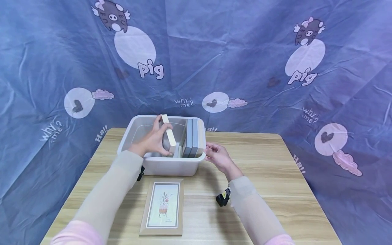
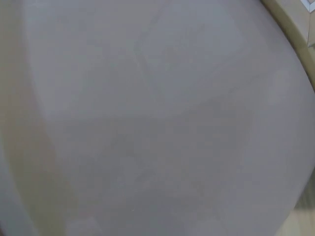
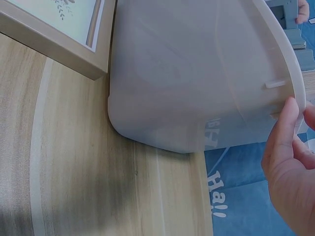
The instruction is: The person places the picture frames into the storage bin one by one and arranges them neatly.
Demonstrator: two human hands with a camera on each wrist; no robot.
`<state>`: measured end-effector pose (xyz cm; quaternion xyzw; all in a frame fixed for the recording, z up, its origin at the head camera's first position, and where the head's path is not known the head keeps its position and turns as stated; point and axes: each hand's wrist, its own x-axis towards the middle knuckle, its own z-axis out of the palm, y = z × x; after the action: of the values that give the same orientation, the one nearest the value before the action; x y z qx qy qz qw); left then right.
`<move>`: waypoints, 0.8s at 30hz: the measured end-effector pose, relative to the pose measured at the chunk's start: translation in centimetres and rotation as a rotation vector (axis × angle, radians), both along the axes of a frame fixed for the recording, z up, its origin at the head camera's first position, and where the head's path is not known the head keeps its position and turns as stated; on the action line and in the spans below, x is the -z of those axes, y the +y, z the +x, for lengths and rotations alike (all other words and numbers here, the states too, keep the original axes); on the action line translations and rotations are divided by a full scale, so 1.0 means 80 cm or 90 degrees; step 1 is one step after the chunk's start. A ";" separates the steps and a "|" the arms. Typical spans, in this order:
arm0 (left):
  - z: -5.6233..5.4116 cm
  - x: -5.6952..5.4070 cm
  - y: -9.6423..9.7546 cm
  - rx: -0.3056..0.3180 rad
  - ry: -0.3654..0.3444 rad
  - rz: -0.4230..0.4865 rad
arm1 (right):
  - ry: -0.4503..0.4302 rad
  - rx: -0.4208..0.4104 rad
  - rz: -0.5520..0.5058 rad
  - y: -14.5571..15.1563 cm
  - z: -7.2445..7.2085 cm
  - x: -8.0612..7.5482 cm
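A white plastic bin stands toward the back of the table. Inside it, my left hand grips a cream-edged picture frame, held on edge and slightly tilted, thumb near its front end and fingers near its far end. Its face is hidden from the head view. On the bin's right side my right hand pinches the rim, which the right wrist view shows between the fingers and thumb. Several blue-grey frames stand upright at the right end of the bin.
A wood-coloured picture frame with a plant print lies flat on the table, in front of the bin. Blue printed cloth hangs behind and on both sides. The bin's wall fills most of the left wrist view.
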<state>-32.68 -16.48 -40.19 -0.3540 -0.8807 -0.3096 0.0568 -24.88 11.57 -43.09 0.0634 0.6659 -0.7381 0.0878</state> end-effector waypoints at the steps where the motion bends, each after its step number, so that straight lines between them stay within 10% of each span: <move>1: 0.000 0.002 0.002 0.001 -0.006 -0.005 | 0.001 0.002 -0.002 0.000 0.000 0.001; 24: -0.013 0.024 0.030 0.088 0.055 -0.056 | 0.017 -0.006 0.000 0.001 0.001 -0.001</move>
<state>-33.69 -14.08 -42.14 -0.4294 -0.8636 -0.2580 0.0575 -24.76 11.65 -43.04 0.0505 0.6672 -0.7386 0.0824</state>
